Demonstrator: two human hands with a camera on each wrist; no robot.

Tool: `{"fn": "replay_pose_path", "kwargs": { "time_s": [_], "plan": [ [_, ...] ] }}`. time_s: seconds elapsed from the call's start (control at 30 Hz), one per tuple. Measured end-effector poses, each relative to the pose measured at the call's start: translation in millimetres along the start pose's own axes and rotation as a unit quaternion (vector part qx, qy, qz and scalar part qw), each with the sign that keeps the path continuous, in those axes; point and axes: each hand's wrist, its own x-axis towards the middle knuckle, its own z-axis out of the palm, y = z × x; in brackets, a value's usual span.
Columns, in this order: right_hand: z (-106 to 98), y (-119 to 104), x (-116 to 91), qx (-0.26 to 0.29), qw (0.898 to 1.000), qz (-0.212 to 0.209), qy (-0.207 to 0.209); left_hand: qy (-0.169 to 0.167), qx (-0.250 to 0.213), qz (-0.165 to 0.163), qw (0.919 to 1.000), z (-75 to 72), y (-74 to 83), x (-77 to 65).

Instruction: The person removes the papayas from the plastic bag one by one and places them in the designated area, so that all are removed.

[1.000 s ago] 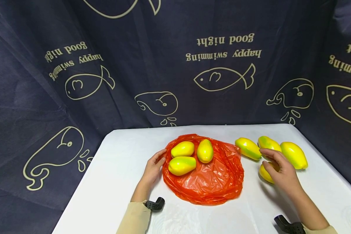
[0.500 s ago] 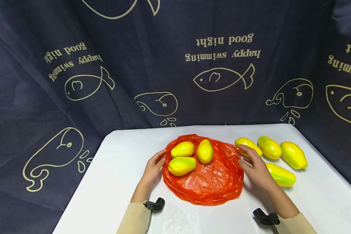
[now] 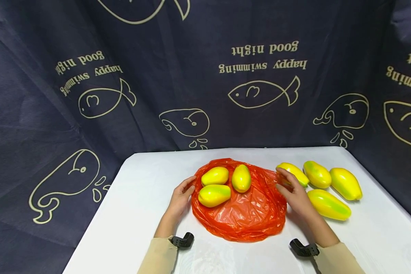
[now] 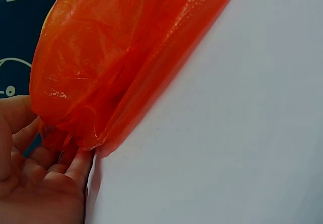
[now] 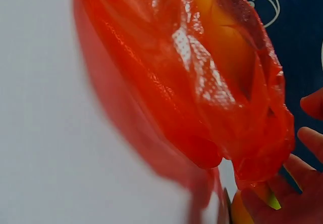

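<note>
At the left edge of the red plastic bag [image 3: 241, 215], the left hand [image 3: 182, 195] touches the rim – whether its fingers pinch the plastic I cannot tell; three yellow-green fruits [image 3: 214, 195] lie inside the bag, towards its far left and middle; at the bag's right edge is the right hand [image 3: 293, 195] – thumb and fingers apart, fingertips against the plastic; right of the bag, four matching fruits [image 3: 329, 204] lie on the white table [image 3: 150, 179].

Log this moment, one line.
left hand: at red bag's left rim; right hand: at right rim; in bag: three yellow fruits; right of bag: four more
</note>
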Motion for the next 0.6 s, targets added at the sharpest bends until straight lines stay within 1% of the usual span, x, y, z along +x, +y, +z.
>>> {"fn": "replay_pose_path", "kwargs": {
  "time_s": [0.27,0.43,0.53,0.6],
  "plan": [
    [5,1,7,0.033,0.999,0.027,-0.011,-0.001,0.011,-0.007,0.9999,0.2,-0.4,-0.7],
    [10,3,10,0.059,0.996,0.07,-0.013,-0.003,0.006,-0.008,0.9999,0.4,-0.2,-1.3],
    [13,5,13,0.077,0.993,0.086,-0.011,-0.003,0.005,-0.006,1.0,-0.1,-0.2,-0.9],
    [15,6,15,0.1,0.99,0.095,-0.011,-0.004,0.006,-0.004,1.0,-0.4,-0.5,-0.6]
  ]
}}
